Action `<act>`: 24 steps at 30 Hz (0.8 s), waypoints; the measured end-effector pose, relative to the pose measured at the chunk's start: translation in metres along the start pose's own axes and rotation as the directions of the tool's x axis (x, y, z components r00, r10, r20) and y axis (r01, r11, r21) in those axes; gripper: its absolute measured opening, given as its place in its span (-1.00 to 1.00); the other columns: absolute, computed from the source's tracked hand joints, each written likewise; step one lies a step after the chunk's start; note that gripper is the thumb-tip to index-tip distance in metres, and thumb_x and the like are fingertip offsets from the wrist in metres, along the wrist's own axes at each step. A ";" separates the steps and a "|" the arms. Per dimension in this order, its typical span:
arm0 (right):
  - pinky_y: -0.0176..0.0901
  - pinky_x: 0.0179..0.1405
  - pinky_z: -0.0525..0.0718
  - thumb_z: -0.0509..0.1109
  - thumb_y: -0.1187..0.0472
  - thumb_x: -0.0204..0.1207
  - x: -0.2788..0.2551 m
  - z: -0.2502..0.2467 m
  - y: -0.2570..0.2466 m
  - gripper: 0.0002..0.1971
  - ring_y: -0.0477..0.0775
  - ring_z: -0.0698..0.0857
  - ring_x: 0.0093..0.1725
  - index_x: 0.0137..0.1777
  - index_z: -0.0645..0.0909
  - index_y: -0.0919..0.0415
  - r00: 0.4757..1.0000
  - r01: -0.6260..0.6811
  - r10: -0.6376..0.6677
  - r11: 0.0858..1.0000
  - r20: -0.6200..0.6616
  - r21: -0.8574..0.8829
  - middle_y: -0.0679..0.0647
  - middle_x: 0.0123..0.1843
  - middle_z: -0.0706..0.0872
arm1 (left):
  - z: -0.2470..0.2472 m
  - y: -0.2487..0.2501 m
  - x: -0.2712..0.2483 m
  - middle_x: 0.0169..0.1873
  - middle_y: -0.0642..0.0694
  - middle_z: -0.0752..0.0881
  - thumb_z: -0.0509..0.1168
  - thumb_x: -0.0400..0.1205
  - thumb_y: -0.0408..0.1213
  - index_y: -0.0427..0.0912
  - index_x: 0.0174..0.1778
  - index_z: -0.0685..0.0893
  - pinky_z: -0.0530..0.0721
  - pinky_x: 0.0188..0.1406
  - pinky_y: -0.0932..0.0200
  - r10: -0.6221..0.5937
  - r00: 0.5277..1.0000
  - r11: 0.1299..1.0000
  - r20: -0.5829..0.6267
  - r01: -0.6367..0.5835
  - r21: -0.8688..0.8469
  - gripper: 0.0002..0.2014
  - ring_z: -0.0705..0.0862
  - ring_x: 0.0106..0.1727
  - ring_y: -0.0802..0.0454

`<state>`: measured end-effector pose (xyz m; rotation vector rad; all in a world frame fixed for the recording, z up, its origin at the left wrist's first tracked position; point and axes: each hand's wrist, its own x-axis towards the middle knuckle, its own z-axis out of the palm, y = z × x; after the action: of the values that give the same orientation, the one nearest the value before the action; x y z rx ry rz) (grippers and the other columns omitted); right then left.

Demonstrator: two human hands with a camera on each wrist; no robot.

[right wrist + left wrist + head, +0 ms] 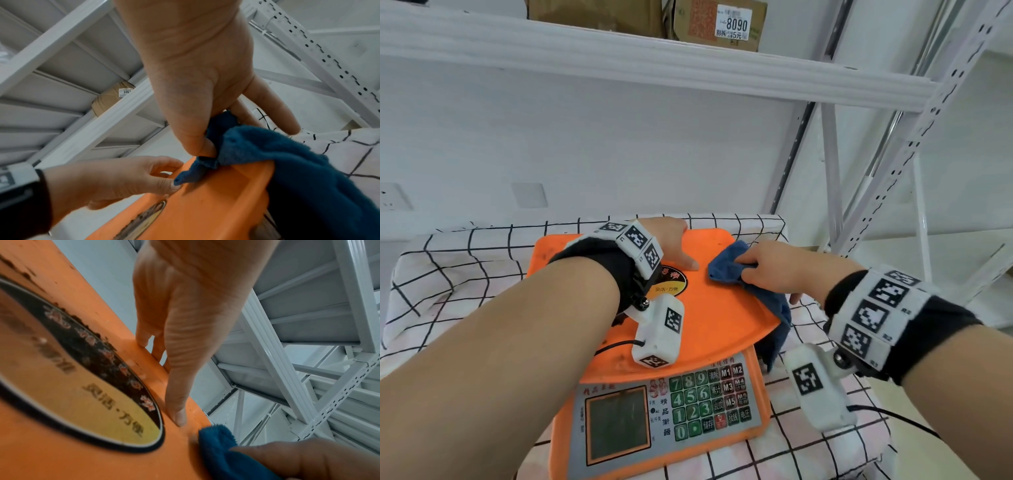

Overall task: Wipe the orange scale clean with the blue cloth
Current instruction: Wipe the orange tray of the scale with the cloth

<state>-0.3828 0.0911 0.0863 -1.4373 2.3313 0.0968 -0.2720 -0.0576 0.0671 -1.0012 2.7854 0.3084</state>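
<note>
- The orange scale (pixel 715 308) keypad shows digits 0–9 and M1–M5; its round platter sticker reads "灵活·方便".
- At 12 o'clock, a cardboard box (pixel 719 24) label reads "8090" and "5元".

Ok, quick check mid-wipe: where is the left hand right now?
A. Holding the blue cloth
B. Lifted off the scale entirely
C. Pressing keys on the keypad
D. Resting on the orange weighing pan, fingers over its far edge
D. The left hand rests on the pan of the orange scale, fingers over its far edge and thumb flat on top, while the right hand holds the blue cloth beside it.
</note>
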 end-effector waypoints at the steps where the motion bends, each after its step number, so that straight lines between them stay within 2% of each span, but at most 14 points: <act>1: -0.21 -0.48 0.60 0.09 0.15 0.64 0.001 -0.001 -0.003 -0.73 0.05 0.59 -0.17 0.12 0.61 0.13 1.000 0.001 -0.001 0.999 0.001 -0.038 0.01 -0.18 0.53 | 0.000 0.000 0.000 0.38 -0.09 0.55 0.37 0.52 0.14 -0.18 0.51 0.35 0.51 0.18 0.10 0.002 1.000 1.000 -0.001 -0.002 0.003 -0.27 0.56 0.32 -0.07; 3: -0.30 -0.47 0.45 0.06 0.18 0.66 0.008 -0.004 -0.009 -0.69 -0.03 0.51 -0.24 0.26 0.56 0.17 1.000 -0.016 0.017 0.996 0.006 -0.086 0.05 -0.07 0.57 | 0.000 -0.001 -0.001 0.37 -0.10 0.55 0.37 0.52 0.15 -0.18 0.49 0.37 0.50 0.14 0.12 0.007 1.000 1.000 -0.008 -0.007 0.010 -0.29 0.57 0.31 -0.08; 4: -0.28 -0.41 0.48 0.05 0.18 0.67 0.014 -0.007 -0.013 -0.67 -0.02 0.53 -0.20 0.32 0.53 0.18 1.000 -0.023 0.024 0.995 0.017 -0.102 0.09 0.04 0.60 | 0.001 -0.001 -0.001 0.37 -0.10 0.56 0.37 0.52 0.15 -0.18 0.48 0.38 0.49 0.13 0.12 0.007 1.000 1.000 -0.009 -0.007 0.012 -0.30 0.57 0.31 -0.08; 6: -0.10 -0.08 0.58 0.07 0.17 0.68 0.025 -0.012 -0.019 -0.64 0.11 0.59 0.06 0.41 0.49 0.19 0.998 -0.039 0.045 0.988 0.035 -0.151 0.15 0.27 0.59 | 0.001 0.000 -0.001 0.37 -0.10 0.56 0.37 0.52 0.14 -0.18 0.48 0.38 0.50 0.18 0.09 -0.002 1.000 1.000 -0.010 0.002 0.012 -0.30 0.56 0.33 -0.09; 7: -0.02 0.12 0.56 0.09 0.16 0.67 0.031 -0.013 -0.022 -0.62 0.17 0.58 0.20 0.43 0.48 0.20 0.999 -0.039 0.043 0.986 0.021 -0.163 0.16 0.35 0.58 | 0.001 0.000 -0.001 0.37 -0.11 0.56 0.37 0.52 0.14 -0.18 0.48 0.38 0.51 0.21 0.07 -0.006 1.000 1.000 -0.010 0.006 0.012 -0.30 0.56 0.33 -0.09; 8: 0.00 0.24 0.51 0.11 0.16 0.66 0.037 -0.013 -0.022 -0.61 0.21 0.56 0.30 0.44 0.47 0.20 0.999 -0.035 0.035 0.986 0.001 -0.161 0.17 0.39 0.56 | 0.001 0.000 0.000 0.36 -0.12 0.57 0.38 0.52 0.13 -0.19 0.47 0.39 0.51 0.23 0.06 -0.007 1.000 1.000 -0.011 0.007 0.013 -0.30 0.57 0.33 -0.10; 9: -0.02 0.29 0.48 0.11 0.16 0.66 0.041 -0.013 -0.022 -0.61 0.21 0.54 0.35 0.45 0.45 0.22 1.000 -0.031 0.030 0.986 -0.008 -0.165 0.19 0.41 0.54 | 0.002 0.000 0.001 0.35 -0.13 0.58 0.39 0.51 0.13 -0.19 0.46 0.41 0.52 0.24 0.04 -0.007 1.000 1.000 -0.013 0.007 0.015 -0.31 0.57 0.32 -0.11; 10: -0.06 0.26 0.47 0.09 0.18 0.67 0.043 -0.013 -0.022 -0.61 0.20 0.54 0.33 0.45 0.44 0.24 1.000 -0.024 0.024 0.983 -0.004 -0.184 0.20 0.41 0.53 | 0.002 0.000 0.002 0.34 -0.13 0.58 0.39 0.51 0.13 -0.20 0.45 0.42 0.52 0.24 0.04 -0.007 1.000 1.000 -0.016 0.007 0.016 -0.31 0.58 0.31 -0.11; 13: -0.12 0.04 0.45 0.07 0.23 0.67 0.043 -0.013 -0.019 -0.64 0.09 0.49 0.06 0.41 0.46 0.24 1.000 0.009 -0.013 0.990 -0.028 -0.142 0.21 0.29 0.58 | 0.003 0.000 0.002 0.36 -0.13 0.57 0.38 0.51 0.13 -0.19 0.47 0.40 0.51 0.24 0.05 -0.014 1.000 1.000 -0.016 0.014 0.008 -0.30 0.57 0.33 -0.11; 15: -0.13 -0.02 0.52 0.07 0.25 0.66 0.040 -0.013 -0.016 -0.65 0.06 0.47 0.00 0.40 0.47 0.23 0.999 0.031 -0.033 0.996 -0.030 -0.088 0.17 0.14 0.56 | 0.002 0.001 0.001 0.37 -0.13 0.57 0.38 0.52 0.13 -0.19 0.48 0.40 0.51 0.21 0.07 -0.013 1.000 1.000 -0.017 0.014 0.010 -0.30 0.57 0.33 -0.10; 19: -0.26 -0.40 0.47 0.09 0.24 0.64 0.033 -0.011 -0.009 -0.68 0.09 0.53 -0.06 0.29 0.57 0.21 0.998 0.041 -0.042 0.999 -0.048 -0.023 0.13 0.05 0.56 | 0.001 0.001 0.001 0.38 -0.11 0.55 0.37 0.53 0.14 -0.19 0.49 0.38 0.50 0.19 0.09 -0.007 1.000 1.000 -0.016 0.007 0.020 -0.29 0.55 0.35 -0.09; 22: -0.29 -0.40 0.46 0.10 0.24 0.63 0.028 -0.012 -0.006 -0.68 0.09 0.54 -0.05 0.25 0.61 0.22 0.999 0.045 -0.044 0.999 -0.030 0.012 0.13 0.04 0.58 | 0.001 0.000 0.002 0.36 -0.11 0.56 0.37 0.52 0.15 -0.19 0.47 0.40 0.47 0.09 0.12 0.003 1.000 1.000 -0.016 -0.003 0.025 -0.30 0.57 0.32 -0.10; 24: -0.27 -0.36 0.47 0.09 0.22 0.64 0.026 -0.014 -0.008 -0.68 0.08 0.53 -0.05 0.28 0.58 0.22 0.999 0.036 -0.036 0.999 -0.003 0.011 0.14 0.08 0.57 | 0.002 0.000 0.002 0.38 -0.11 0.55 0.37 0.52 0.15 -0.18 0.49 0.37 0.50 0.18 0.09 -0.003 1.000 1.000 -0.015 0.003 0.025 -0.28 0.56 0.34 -0.10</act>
<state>-0.3896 0.0620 0.0909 -1.4737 2.3036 0.0715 -0.2733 -0.0586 0.0651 -1.0058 2.7939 0.2662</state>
